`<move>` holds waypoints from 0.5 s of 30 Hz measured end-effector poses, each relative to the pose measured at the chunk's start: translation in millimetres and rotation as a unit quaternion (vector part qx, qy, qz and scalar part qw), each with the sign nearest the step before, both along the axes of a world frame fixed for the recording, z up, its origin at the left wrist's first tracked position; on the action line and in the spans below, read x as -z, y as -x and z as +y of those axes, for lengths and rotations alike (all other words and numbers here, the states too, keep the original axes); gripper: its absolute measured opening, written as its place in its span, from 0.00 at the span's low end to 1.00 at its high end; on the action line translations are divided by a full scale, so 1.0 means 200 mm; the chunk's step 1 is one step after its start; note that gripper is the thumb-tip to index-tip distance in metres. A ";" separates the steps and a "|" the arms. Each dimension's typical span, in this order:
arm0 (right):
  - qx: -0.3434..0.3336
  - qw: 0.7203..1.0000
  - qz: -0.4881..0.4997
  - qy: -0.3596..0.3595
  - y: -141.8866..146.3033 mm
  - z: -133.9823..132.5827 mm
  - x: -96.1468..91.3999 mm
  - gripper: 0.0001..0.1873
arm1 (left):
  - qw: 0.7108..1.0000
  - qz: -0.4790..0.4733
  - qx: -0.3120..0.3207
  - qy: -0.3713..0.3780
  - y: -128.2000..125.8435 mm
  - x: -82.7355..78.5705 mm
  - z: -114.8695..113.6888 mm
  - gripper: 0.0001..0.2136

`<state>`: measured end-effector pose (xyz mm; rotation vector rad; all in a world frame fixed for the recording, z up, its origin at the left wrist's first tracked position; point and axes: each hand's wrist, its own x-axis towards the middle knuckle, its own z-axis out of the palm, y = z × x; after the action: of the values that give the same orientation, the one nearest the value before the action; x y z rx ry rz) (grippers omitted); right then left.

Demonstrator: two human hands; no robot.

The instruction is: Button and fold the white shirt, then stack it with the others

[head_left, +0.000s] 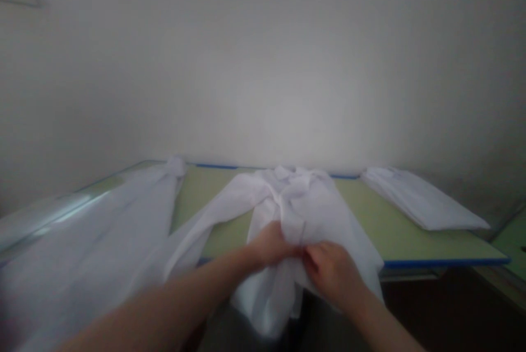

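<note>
A white garment (299,204) lies on the green table (370,220), its lower part hanging over the blue front edge. Its sleeve stretches out to the left. My left hand (271,245) and my right hand (335,272) meet at the garment's front, near the table edge. Both hands are closed, pinching the white cloth between fingers and thumb. The picture is blurred, so the finger detail is faint.
A folded stack of white cloth (423,198) lies at the right back of the table. More white cloth (102,242) is draped over the left side. A plain wall (263,67) rises right behind the table. Another green table edge (512,239) shows far right.
</note>
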<state>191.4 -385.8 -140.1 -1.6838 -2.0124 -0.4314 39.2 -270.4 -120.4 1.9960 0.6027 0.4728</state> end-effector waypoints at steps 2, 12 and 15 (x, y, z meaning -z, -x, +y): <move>0.004 1.000 0.023 0.019 0.00 0.00 -0.01 0.09 | 1.000 -0.002 -0.021 -0.020 -0.01 0.00 -0.01 0.23; 0.044 0.931 0.334 0.142 0.02 0.00 -0.09 0.05 | 0.995 -0.020 -0.026 -0.093 -0.01 -0.01 -0.07 0.14; 0.027 0.899 0.395 0.187 -0.02 0.04 -0.10 0.02 | 0.993 -0.037 -0.027 -0.108 -0.01 -0.02 -0.08 0.17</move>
<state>194.6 -378.3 -120.8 -1.7314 -1.4740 0.5921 41.4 -285.4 -116.0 2.1597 0.5794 0.6664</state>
